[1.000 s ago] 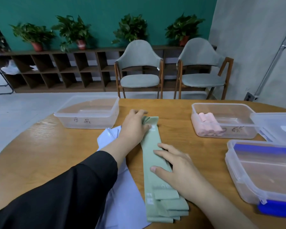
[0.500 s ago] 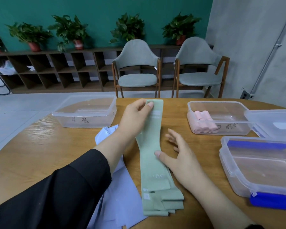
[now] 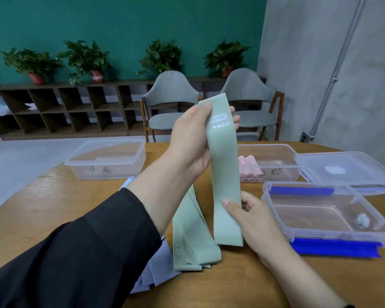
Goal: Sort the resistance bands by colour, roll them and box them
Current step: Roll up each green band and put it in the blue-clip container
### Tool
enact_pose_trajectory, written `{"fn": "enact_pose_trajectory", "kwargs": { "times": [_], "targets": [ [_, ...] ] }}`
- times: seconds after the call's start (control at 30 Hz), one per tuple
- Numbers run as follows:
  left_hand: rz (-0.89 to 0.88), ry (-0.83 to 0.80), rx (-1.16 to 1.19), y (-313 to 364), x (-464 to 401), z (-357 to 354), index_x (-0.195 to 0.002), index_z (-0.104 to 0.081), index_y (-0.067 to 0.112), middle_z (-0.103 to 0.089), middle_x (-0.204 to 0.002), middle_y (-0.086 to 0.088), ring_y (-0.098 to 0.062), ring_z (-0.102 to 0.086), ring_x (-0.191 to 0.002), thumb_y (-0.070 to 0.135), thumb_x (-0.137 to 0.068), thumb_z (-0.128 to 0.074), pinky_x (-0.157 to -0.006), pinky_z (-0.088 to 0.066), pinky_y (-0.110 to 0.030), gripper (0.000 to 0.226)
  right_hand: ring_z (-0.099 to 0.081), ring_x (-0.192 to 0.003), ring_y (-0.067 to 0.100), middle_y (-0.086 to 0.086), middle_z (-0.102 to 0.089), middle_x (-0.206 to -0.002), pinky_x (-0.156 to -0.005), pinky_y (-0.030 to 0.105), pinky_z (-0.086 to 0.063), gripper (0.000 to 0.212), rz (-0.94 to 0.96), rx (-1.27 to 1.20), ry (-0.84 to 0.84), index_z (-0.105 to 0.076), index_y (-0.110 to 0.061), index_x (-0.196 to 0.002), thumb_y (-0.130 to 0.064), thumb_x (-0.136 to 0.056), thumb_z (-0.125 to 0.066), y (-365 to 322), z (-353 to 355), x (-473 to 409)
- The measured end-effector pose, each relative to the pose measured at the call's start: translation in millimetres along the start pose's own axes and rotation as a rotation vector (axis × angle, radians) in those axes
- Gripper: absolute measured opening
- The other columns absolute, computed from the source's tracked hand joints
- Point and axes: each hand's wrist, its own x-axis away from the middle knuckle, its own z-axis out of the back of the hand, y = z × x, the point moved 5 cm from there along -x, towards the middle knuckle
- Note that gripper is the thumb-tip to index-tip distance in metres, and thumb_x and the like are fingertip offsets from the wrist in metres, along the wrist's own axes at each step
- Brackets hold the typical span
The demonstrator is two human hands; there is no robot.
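The person is separating one sage-green flat elastic resistance band (image 3: pixel 226 174) from the others and, judging by the task, is about to roll it. To do this well the band should hang free of the pile, its two layers lying flush and its edges lined up, before it is laid flat and rolled tightly from one end so that the coil keeps an even width and fits a box. The left hand (image 3: pixel 193 138) grips the band's top end, at about 12 o'clock from the middle of the round wooden tabletop (image 3: pixel 53 207), thumb on the near face beside the white printed label and fingers wrapped behind it. The right hand (image 3: pixel 251 218) is half closed and pinches the band's lower part, thumb in front and fingers behind, just above the bottom end. That end hangs at or just above the tabletop; contact cannot be judged. Just at 9 o'clock of it lies the pile of remaining sage-green bands (image 3: pixel 193 241), partly over some pale blue bands (image 3: pixel 156 276). Rolled pink bands (image 3: pixel 249 170) already sit in a clear plastic box (image 3: pixel 282 150) at 1 o'clock; another clear labelled box (image 3: pixel 107 161) stands at 10 o'clock, and a clear box with blue clips (image 3: pixel 325 214) at 3 o'clock.
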Motion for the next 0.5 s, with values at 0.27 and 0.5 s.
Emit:
{"fn": "enact_pose_trajectory", "kwargs": {
  "times": [0.27,0.5],
  "targets": [
    [0.11,0.106,-0.592,-49,-26,20,-0.125,-0.062,0.004,-0.067,-0.105,-0.007,-0.023,-0.063,-0.092,0.018,-0.101,-0.058,-0.075,-0.057,-0.031,0.028,-0.07,-0.102,0.01,-0.013,-0.073,-0.115,-0.088,0.034,-0.056,0.038,-0.083,0.321,-0.002,-0.059,-0.033,-0.131,-0.02,-0.096,-0.067,16,33,30],
    [-0.083,-0.104,-1.297,-101,48,52,-0.121,-0.067,0.025,-0.067,-0.12,0.009,-0.009,-0.061,-0.111,0.034,-0.1,-0.059,-0.091,-0.044,-0.022,0.024,-0.02,-0.149,0.003,-0.02,-0.02,-0.162,-0.109,0.006,-0.011,0.053,0.023,0.918,-0.01,-0.034,-0.025,-0.155,-0.037,-0.105,-0.046,34,51,61]
  ]
}}
